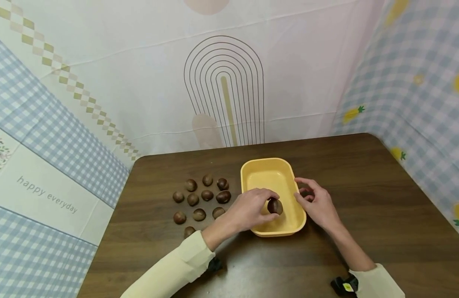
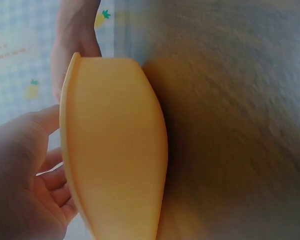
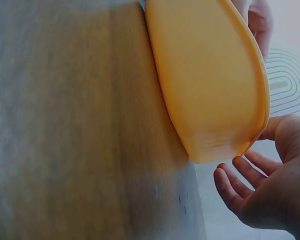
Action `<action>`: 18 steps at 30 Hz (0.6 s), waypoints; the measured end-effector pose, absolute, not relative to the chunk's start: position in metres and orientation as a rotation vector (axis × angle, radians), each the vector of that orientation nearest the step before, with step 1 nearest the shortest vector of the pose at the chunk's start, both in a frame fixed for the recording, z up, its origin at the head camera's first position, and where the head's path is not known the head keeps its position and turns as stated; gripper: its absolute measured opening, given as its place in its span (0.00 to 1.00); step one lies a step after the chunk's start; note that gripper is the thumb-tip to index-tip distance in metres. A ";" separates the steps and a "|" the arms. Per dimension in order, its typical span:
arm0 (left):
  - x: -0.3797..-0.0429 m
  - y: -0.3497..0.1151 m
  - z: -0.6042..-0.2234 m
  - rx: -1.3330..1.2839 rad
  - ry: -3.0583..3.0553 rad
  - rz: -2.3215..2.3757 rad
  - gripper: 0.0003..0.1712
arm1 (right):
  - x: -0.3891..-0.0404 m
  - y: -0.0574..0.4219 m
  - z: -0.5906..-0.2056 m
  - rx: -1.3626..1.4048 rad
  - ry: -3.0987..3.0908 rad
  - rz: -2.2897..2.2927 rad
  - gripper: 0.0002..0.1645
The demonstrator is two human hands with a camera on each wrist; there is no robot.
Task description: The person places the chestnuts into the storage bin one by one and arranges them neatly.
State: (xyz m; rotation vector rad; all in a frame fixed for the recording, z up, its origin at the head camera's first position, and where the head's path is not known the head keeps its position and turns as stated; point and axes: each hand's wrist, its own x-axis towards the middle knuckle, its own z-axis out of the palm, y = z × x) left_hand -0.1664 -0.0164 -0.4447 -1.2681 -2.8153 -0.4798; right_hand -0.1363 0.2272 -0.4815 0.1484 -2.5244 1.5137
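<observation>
My left hand [image 1: 253, 207] reaches over the near-left side of a yellow plastic tray [image 1: 299, 223]. Its thumb and fingers hold a brown chestnut [image 1: 275, 206] inside the walls. At the tray's right side, my right hand [image 1: 318, 205] grips the rim, thumb over the edge and other fingers loosely bent outside. The right wrist view shows those fingers [image 3: 230, 187] by the tray's corner. In the left wrist view the tray wall [image 2: 115, 145] hides the chestnut, with the left hand [image 2: 25, 175] behind the rim.
Several loose chestnuts [image 1: 207, 195] lie spread on the dark wooden table [image 1: 363, 186] left of the tray; my left forearm passes close to the nearest one [image 1: 189, 231]. Patterned cloths [image 1: 147, 82] hang behind the table and along both sides.
</observation>
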 end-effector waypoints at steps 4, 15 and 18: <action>-0.163 -0.007 -0.448 -1.299 -2.830 -0.457 0.27 | -0.137 0.227 -0.483 0.165 -2.520 1.503 0.25; -0.157 0.018 -0.456 -1.354 -2.849 -0.379 0.26 | -0.137 0.228 -0.484 0.164 -2.532 1.489 0.25; -0.156 0.023 -0.457 -1.365 -2.856 -0.378 0.25 | -0.136 0.228 -0.483 0.158 -2.542 1.495 0.25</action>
